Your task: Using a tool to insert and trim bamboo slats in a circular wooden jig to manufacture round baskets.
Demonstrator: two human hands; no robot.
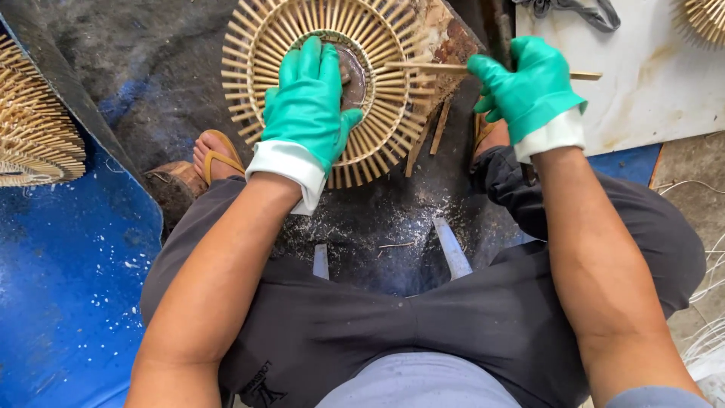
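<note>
- Dark, grimy ground (158,68) dusted with pale shavings fills the middle of the view, with a blue sheet (68,264) spread over the lower left and a stained white board (649,83) lying at the upper right.
- Seen from above, the person sits with knees apart in dark trousers (393,317); one foot in a yellow flip-flop (215,155) shows just left of the left wrist.
- A round frame of thin bamboo sticks (393,83), set like spokes around a dark centre ring, lies on a rough block at the top middle, between the two hands.
- The left hand (306,106), in a green rubber glove with a white cuff, lies flat and spread on the frame, fingers pointing toward the centre ring and palm pressing down on the spokes; it grips nothing.
- The right hand (529,91), gloved the same way, is closed around a single bamboo stick (430,67).
- That stick lies nearly level: its left end reaches over the frame's spokes toward the centre, and its right end pokes out past the glove over the white board.
- Two loose sticks (430,136) lean against the block just below the frame's right edge.
- A stack of similar spoke frames (34,128) sits at the left edge on the blue sheet, well apart from the hands.
- Part of another such frame (706,19) shows in the top right corner.
- Thin white cords (706,287) trail along the right edge.
</note>
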